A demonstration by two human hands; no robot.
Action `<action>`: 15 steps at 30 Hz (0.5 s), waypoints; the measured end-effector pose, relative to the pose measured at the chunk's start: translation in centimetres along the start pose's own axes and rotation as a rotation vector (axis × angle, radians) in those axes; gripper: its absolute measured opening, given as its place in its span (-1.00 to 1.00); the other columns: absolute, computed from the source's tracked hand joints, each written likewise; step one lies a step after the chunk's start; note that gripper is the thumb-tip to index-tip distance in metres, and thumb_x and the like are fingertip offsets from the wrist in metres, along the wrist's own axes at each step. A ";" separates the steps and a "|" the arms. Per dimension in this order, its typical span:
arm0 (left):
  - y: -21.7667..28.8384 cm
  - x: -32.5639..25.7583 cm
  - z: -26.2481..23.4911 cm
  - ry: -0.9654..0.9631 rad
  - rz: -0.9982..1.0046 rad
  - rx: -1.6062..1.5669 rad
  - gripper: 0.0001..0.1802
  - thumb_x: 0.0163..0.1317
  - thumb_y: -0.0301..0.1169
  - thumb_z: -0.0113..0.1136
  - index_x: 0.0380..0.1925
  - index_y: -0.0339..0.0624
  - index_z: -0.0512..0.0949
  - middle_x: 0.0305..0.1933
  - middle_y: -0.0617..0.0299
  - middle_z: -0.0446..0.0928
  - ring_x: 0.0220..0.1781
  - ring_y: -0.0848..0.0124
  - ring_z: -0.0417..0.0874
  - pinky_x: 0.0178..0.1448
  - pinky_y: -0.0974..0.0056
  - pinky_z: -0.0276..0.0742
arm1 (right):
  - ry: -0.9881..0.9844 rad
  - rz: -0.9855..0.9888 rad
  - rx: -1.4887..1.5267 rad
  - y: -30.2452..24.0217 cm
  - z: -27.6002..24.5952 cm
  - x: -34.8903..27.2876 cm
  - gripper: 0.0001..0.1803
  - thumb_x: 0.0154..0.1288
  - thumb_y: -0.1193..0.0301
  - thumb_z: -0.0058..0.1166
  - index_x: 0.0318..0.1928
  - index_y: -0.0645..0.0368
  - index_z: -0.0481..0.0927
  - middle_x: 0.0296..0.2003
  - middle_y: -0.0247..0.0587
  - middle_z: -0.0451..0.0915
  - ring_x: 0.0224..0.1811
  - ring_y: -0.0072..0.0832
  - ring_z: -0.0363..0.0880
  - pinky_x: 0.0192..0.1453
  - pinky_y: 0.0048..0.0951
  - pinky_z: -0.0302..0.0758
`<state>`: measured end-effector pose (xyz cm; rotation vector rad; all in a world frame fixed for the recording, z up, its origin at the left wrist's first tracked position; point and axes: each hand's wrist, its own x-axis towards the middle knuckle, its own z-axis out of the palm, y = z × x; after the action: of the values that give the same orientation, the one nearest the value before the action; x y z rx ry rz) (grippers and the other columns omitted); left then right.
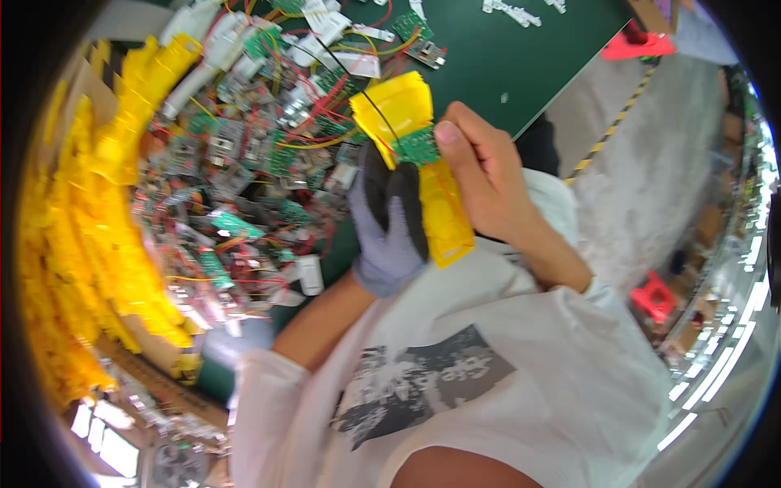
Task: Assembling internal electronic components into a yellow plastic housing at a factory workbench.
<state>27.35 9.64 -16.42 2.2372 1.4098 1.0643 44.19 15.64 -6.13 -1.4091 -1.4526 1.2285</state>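
Observation:
In front of my chest, over the table's near edge, I hold a long yellow plastic piece (396,104) with a small green circuit board (417,147) lying across its middle. My left hand (386,240), in a grey glove with dark fingers, is closed around the yellow piece just below the board. Bare, my right hand (492,179) pinches the board's right end between thumb and fingers. A thin black wire (355,83) stretches from near the board up toward the pile. The lower end of the yellow piece hangs between my hands.
A heap of circuit boards and wires (244,175) covers the left of the green table (488,69). Yellow plastic pieces (106,228) are stacked along the far left. White plastic parts (512,13) lie at the back. A red object (653,298) stands on the floor at right.

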 end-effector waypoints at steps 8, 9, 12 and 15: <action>3.0 3.4 0.1 -0.132 -0.563 -0.814 -0.59 0.39 -0.39 -0.10 0.18 -0.34 0.24 0.17 -0.15 0.32 0.08 0.07 0.45 0.08 0.14 0.44 | -0.042 -0.144 -0.066 0.6 -2.1 0.6 -0.72 0.41 0.32 -0.09 -0.41 0.23 0.29 -0.63 0.01 0.33 -0.58 -0.01 0.36 -0.51 -0.18 0.24; 2.0 1.5 1.5 -0.044 -0.523 -0.894 -0.58 0.40 -0.36 -0.11 0.18 -0.32 0.24 0.16 -0.13 0.34 0.06 0.09 0.46 0.06 0.16 0.44 | -0.041 -0.161 -0.025 0.8 -1.9 0.5 -0.72 0.41 0.32 -0.09 -0.41 0.23 0.29 -0.63 0.01 0.33 -0.58 -0.01 0.36 -0.51 -0.18 0.24; 3.6 5.4 -0.5 -0.076 -0.165 -0.140 -0.58 0.30 -0.39 0.03 0.12 -0.32 0.33 0.07 0.01 0.41 0.04 0.22 0.49 0.07 0.19 0.44 | -0.027 -0.166 0.005 2.0 -2.5 0.8 -0.75 0.41 0.36 -0.08 -0.39 0.23 0.29 -0.63 0.00 0.33 -0.58 0.00 0.34 -0.50 -0.17 0.25; 6.0 6.0 -0.1 0.111 -0.699 -0.633 -0.57 0.21 -0.45 0.13 0.09 -0.28 0.37 0.01 -0.05 0.45 -0.02 0.13 0.51 0.03 0.17 0.46 | -0.051 -0.213 0.089 2.5 -2.7 1.4 -0.76 0.41 0.38 -0.09 -0.39 0.24 0.29 -0.62 0.00 0.35 -0.57 0.00 0.34 -0.49 -0.18 0.26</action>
<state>32.71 11.95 -10.29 1.1359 1.4542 1.1563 47.31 17.23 -8.02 -1.1396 -1.5210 1.1849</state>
